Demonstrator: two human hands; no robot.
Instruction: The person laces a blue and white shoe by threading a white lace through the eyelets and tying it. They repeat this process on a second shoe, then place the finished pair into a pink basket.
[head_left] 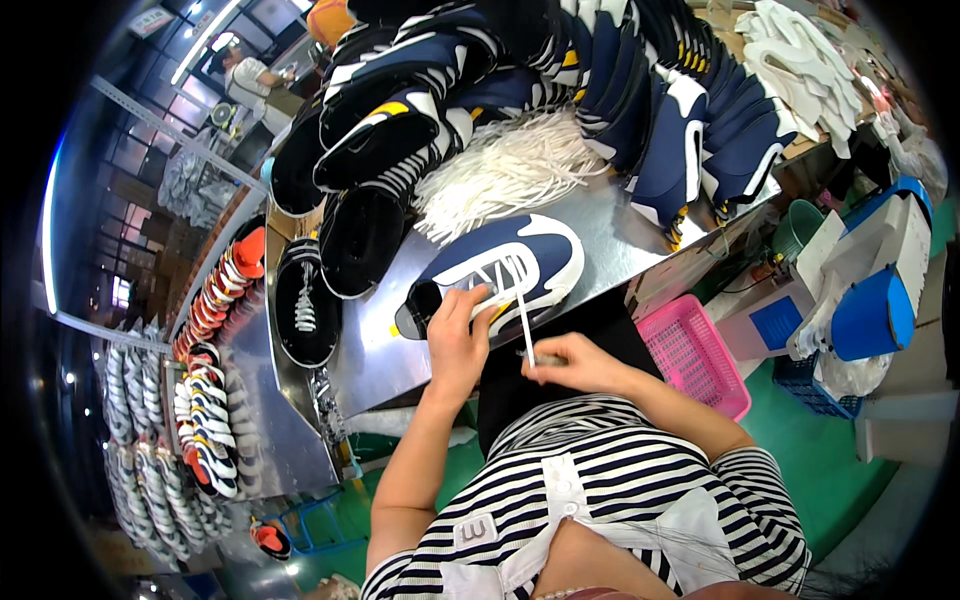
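A navy and white shoe upper (pixel 462 249) lies on its side on the metal bench in front of me, its toe pointing right. A white shoelace (pixel 525 318) runs through its eyelets and is drawn tight toward my body. My left hand (pixel 460 338) grips the upper near its opening, with the fingers bent over the edge by the lacing. In a pinch, my right hand (pixel 575 362) holds the lace at the bench's near edge, a short way off the shoe. A heap of loose white laces (pixel 515 170) lies just behind the upper.
Stacked navy uppers (pixel 610 110) and black-lined ones (pixel 385 135) crowd the bench's back. A laced black shoe upper (pixel 304 300) sits at the left. Orange uppers (pixel 215 305) line a rack beyond. A pink basket (pixel 695 355) and a blue bin (pixel 875 312) stand right.
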